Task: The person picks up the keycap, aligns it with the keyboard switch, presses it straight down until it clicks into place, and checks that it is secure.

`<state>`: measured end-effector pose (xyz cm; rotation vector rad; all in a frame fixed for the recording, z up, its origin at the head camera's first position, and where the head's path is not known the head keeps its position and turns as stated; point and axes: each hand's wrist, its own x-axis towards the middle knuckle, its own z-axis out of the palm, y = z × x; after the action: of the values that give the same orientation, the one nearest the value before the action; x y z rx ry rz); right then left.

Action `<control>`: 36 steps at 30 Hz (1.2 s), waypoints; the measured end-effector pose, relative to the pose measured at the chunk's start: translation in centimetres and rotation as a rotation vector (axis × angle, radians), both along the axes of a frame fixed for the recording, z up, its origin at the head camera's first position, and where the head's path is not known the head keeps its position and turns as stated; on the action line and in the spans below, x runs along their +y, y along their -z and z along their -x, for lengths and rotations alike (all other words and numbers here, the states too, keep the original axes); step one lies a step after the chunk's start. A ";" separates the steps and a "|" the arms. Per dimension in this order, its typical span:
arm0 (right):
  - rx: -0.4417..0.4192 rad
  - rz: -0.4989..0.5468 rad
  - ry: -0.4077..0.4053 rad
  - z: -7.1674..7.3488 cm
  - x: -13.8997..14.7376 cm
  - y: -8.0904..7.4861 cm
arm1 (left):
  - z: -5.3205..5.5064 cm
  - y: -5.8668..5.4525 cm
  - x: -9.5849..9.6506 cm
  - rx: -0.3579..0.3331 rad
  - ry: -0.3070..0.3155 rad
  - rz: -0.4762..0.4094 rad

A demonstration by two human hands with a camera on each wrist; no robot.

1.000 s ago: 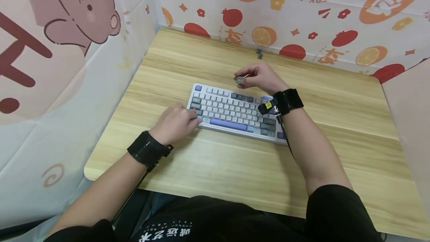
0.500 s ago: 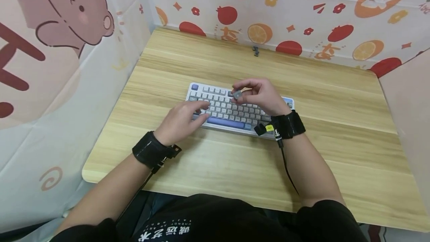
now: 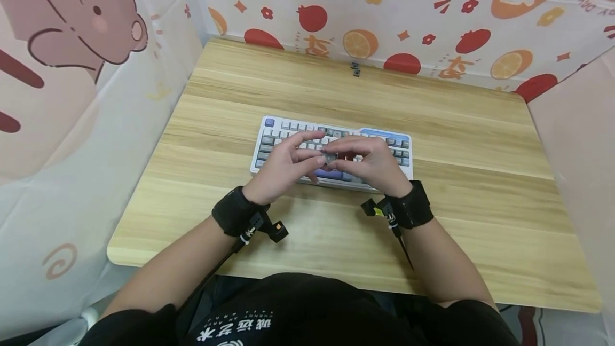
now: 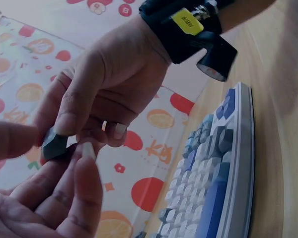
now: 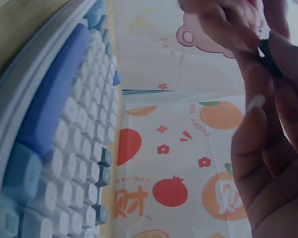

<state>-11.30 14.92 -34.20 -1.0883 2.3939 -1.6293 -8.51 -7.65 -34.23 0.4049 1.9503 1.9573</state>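
Over the middle of the keyboard, both hands meet around a small grey-teal keycap (image 3: 329, 157). My right hand (image 3: 372, 163) pinches the keycap (image 4: 54, 145) between thumb and fingers, as the left wrist view shows. My left hand (image 3: 283, 167) has its thumb and a fingertip on the cap's other side, while its index finger stretches out above. The white keyboard (image 3: 402, 146), with white, grey and blue keycaps, lies beneath, partly hidden by the hands. Its long blue space bar (image 5: 57, 89) shows close up in the right wrist view.
Two small dark pieces (image 3: 355, 69) lie at the back edge of the wooden table (image 3: 216, 100). Printed cloth (image 3: 331, 20) hangs behind the table and along its left side. Each wrist wears a black strap with a camera and a cable.
My right hand has brought the keycap from behind the keyboard forward over its middle. My left hand has left the keyboard's left end and moved right to meet it at the keycap.
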 end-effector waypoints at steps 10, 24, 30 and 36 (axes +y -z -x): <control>0.279 -0.197 0.055 -0.5 1.6 -0.3 | 0.4 0.5 1.7 0.047 -0.029 0.058; 0.187 -0.417 0.276 0.2 7.7 1.0 | 0.8 1.9 2.0 0.101 -0.056 0.134; 0.137 -0.497 0.250 -0.2 8.3 3.2 | 0.8 2.5 1.6 0.131 -0.047 0.177; 0.198 -0.628 0.159 -0.4 6.8 4.9 | 0.6 3.0 1.5 0.121 -0.041 0.192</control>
<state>-10.92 21.74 -39.09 -0.9816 2.8684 -0.7039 -9.14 -6.11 -37.25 0.4437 2.2152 1.7856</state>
